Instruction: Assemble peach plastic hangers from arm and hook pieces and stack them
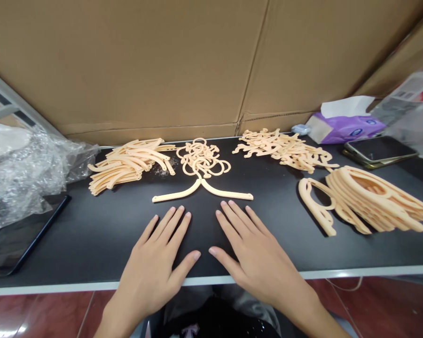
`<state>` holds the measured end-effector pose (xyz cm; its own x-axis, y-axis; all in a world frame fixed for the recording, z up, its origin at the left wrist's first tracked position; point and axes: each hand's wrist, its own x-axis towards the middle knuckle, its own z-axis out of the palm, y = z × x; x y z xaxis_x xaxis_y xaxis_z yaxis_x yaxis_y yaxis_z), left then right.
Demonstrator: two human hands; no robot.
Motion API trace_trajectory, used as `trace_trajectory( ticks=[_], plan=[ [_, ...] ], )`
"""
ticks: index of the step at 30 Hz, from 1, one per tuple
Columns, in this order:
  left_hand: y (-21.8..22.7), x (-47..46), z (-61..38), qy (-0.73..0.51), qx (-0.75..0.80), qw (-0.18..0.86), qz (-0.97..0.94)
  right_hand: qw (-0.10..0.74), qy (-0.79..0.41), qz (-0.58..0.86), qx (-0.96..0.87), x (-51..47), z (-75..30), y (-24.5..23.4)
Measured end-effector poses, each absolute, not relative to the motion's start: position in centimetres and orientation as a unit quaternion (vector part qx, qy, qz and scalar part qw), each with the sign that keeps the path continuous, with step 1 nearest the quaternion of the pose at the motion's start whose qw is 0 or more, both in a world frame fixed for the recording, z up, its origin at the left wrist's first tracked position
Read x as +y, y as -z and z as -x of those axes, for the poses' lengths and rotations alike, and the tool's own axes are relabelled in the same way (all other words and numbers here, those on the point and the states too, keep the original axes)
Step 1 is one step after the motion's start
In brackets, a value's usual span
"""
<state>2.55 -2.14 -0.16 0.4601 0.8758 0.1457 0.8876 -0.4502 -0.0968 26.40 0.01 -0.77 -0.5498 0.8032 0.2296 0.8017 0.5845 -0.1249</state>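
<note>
My left hand [158, 263] lies flat on the black tabletop [91, 244], fingers spread and holding nothing. Opposite it, my right hand [250, 249] rests palm down with its fingers stretched out. Just beyond my fingertips sits a cream plastic hanger frame [225, 191], two curved arms meeting in the middle. Its centre touches or nearly touches a heap of cream hanger hooks [202, 157]. Behind my left hand is a pile of loose curved hanger arms [130, 164]. Small wavy cream pieces [282, 148] are heaped at the back right.
Folded cream hangers [373, 197] are stacked at the right. A purple tissue pack [348, 124] and a phone [380, 149] stand behind them. Clear plastic wrap [31, 164] partly covers a dark tablet-like panel [38, 234] at the left. Cardboard [155, 65] walls off the back.
</note>
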Motion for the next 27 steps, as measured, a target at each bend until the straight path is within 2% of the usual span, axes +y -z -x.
trace_trajectory(
  ticks=[8,16,20,24,27],
  plan=[
    [0.2,-1.9,-2.6,0.062,-0.511,0.068,0.855,0.131,-0.001,0.458,-0.879,0.1,-26.4,0.6],
    [-2.3,2.3,-2.5,0.182,-0.461,0.031,0.868,0.131,-0.006,0.459,-0.879,0.0,-26.3,0.7],
    [-3.1,7.2,-3.6,0.194,-0.423,0.088,0.881,0.131,-0.013,0.464,-0.876,0.1,-26.3,0.6],
    [-1.9,10.0,-4.0,0.220,-0.444,0.162,0.853,0.139,-0.024,0.465,-0.874,0.1,-26.4,0.4],
    [-0.8,10.2,-3.4,0.208,-0.484,0.145,0.837,0.153,-0.014,0.461,-0.874,0.0,-26.5,0.4]
  ],
)
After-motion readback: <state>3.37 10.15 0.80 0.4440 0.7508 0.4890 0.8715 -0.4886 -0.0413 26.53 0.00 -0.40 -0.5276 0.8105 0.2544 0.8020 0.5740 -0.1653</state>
